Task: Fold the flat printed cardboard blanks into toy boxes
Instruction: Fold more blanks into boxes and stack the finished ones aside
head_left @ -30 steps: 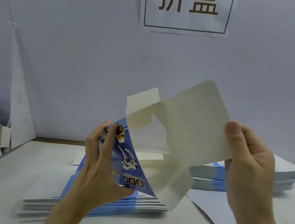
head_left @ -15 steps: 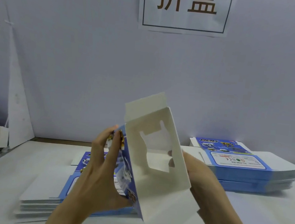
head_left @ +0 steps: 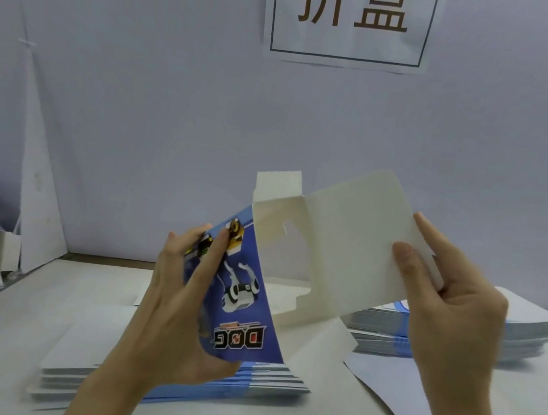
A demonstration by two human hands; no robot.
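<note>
Whereas 0.5 s ago its white panel was folded in, the cardboard blank (head_left: 346, 250) is now swung open above the table (head_left: 9, 330). The creases seem to be being loosened, with no box formed yet. The left hand (head_left: 178, 302) grips the blue printed panel and the right hand (head_left: 452, 319) pinches the white panel's edge. 2 piles, the near stack (head_left: 244, 379) and the far stack (head_left: 526, 331), lie below a wall sign (head_left: 351, 20).

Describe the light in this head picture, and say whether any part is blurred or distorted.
Head view: soft, even light, no glare on the cardboard blank held by the left hand and right hand; its print is sharp; the left margin is blurred; the sides of the wall sign lean slightly, probably wide-angle distortion.
</note>
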